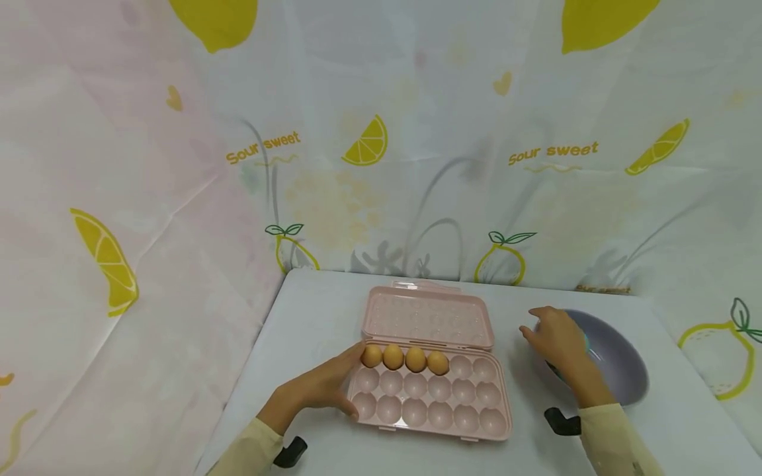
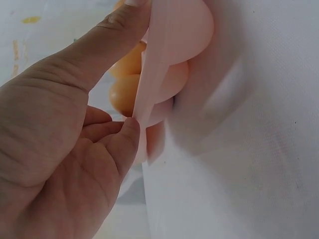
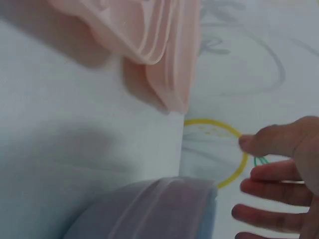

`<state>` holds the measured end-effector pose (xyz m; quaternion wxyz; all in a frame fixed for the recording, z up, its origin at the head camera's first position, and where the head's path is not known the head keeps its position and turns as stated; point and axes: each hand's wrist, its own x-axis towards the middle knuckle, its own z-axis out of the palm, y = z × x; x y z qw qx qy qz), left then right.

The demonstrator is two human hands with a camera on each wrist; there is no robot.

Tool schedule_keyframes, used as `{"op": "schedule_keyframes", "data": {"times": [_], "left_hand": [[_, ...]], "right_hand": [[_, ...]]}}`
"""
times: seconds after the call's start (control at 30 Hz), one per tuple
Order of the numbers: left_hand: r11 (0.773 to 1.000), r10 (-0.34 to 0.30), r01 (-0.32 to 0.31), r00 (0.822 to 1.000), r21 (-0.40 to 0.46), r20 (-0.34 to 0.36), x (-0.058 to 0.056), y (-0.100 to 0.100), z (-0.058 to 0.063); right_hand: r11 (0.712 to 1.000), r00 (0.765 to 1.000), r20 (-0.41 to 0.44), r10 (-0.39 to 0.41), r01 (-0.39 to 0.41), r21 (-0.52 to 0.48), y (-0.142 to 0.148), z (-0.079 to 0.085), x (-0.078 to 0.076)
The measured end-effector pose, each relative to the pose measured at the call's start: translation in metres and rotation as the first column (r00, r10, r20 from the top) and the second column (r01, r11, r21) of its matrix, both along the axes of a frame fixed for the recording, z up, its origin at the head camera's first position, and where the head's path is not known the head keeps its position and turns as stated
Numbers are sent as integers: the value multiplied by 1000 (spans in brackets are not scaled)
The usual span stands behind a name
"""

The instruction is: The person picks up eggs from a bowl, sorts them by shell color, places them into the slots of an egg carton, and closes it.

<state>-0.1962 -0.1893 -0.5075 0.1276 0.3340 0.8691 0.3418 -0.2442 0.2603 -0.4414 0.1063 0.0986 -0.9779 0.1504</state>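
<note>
A pink plastic egg box point(image 1: 440, 415) lies unfolded on the white table, its lid point(image 1: 427, 316) tipped back towards the wall. Several brown eggs point(image 1: 415, 359) fill the left part of its back row; the other hollows are bare. My left hand point(image 1: 324, 385) holds the box's left end, thumb at the front corner and fingers by the back one. The left wrist view shows fingertips point(image 2: 130, 127) against the rim beside the eggs point(image 2: 124, 94). Over the left side of a grey-purple bowl point(image 1: 622, 367), my right hand point(image 1: 558, 340) hovers, its fingers point(image 3: 271, 193) loosely spread and holding nothing.
Something teal point(image 1: 587, 342) shows in the bowl, mostly hidden behind the right hand. A lemon-patterned cloth point(image 1: 369, 211) hangs behind and at the sides of the white table point(image 1: 321, 317). Black wrist mounts point(image 1: 292, 452) sit below both hands.
</note>
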Motion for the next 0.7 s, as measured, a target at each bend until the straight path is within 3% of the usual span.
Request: {"op": "schedule_keyframes", "data": {"times": [0.13,0.4,0.7], "left_hand": [[1000,4,-4,1000,-2,11,0,0,-1],[999,20,-20,1000,-47,13,2,0,-1],[999,17,-17,1000,-31,7,1,0,0]], "right_hand": [[999,995,81,-52,51,13,10,-6,4],[992,981,153,-120,125,-24,29,-19,11],[996,966,242,-89,91,3,45,-17,13]]}}
